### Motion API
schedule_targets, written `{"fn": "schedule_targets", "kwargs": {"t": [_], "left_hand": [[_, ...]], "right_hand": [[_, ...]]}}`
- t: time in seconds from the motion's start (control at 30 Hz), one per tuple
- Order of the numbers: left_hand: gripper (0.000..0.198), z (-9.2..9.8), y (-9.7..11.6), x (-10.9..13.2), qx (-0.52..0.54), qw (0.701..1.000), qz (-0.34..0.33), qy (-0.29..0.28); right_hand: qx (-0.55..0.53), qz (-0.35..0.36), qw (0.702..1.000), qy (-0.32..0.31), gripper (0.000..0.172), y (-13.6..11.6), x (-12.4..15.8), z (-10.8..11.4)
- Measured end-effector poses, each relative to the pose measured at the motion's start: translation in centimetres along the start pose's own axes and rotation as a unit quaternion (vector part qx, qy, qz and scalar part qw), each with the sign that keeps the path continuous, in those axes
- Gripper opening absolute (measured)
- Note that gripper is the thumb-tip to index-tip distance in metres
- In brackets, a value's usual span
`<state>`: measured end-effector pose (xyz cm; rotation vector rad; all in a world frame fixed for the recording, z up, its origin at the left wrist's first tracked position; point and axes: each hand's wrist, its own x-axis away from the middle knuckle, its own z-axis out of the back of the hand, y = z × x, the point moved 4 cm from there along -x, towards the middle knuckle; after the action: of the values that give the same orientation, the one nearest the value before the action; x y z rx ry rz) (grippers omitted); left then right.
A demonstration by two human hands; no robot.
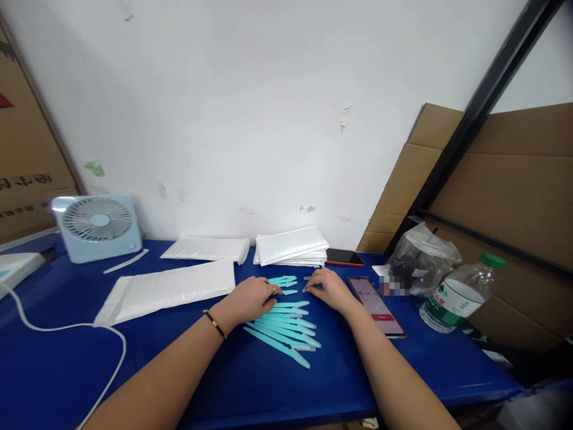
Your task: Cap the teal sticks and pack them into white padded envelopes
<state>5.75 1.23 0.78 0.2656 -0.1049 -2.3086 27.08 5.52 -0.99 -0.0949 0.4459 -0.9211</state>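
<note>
Turquoise eyebrow razors [280,325] lie fanned out on the blue table, their wider heads toward the right. My left hand [253,298] is curled at their upper left, fingers closed around the handle of one razor [290,292] whose head points right. Just beyond those fingertips are several more turquoise razors [284,279]. Across a small gap, my right hand [329,289] pinches a small translucent piece [306,289] that looks like a blade cap. Its exact shape is partly hidden by the fingers.
White padded mailers [290,246] are stacked by the wall, with another mailer [170,289] at left. A blue fan [99,224] and a white cable [67,326] sit farther left. On the right are a phone [380,310], a bagged cup [418,260] and a water bottle [461,295].
</note>
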Motion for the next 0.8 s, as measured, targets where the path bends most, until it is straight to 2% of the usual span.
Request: {"fn": "schedule_targets", "kwargs": {"t": [0.17, 0.33, 0.43, 0.53, 0.63, 0.7, 0.8], "left_hand": [[0.034, -0.7, 0.0, -0.1, 0.037, 0.999, -0.013, -0.009], [0.040, -0.4, 0.9, 0.0, 0.095, 0.994, -0.026, -0.039], [0.041, -0.2, 1.1, 0.2, 0.117, 0.991, -0.025, -0.053], [0.041, -0.3, 0.9, 0.1, 0.123, 0.991, -0.039, -0.028], [0.042, -0.7, 0.2, 0.0, 0.089, 0.995, -0.035, 0.005], [0.043, -1.0, -0.1, -0.1, 0.064, 0.998, -0.022, 0.009], [0.043, -1.0, -0.1, 0.0, 0.050, 0.999, -0.013, -0.002]], "right_hand": [[-0.027, 0.030, 0.999, 0.005, 0.009, -0.8, -0.3, -0.6], [-0.080, 0.037, 0.996, 0.012, 0.009, -2.1, -0.6, -1.4], [-0.122, 0.045, 0.991, -0.013, 0.010, -2.6, -0.4, -1.2], [-0.122, 0.019, 0.992, -0.006, 0.013, -1.5, 0.1, 0.2], [-0.066, -0.053, 0.996, 0.036, 0.015, 0.7, 1.0, 2.2], [-0.033, -0.086, 0.995, 0.025, 0.013, 1.8, 1.4, 2.9], [-0.009, -0.082, 0.996, -0.014, 0.010, 2.2, 1.6, 2.6]]}}
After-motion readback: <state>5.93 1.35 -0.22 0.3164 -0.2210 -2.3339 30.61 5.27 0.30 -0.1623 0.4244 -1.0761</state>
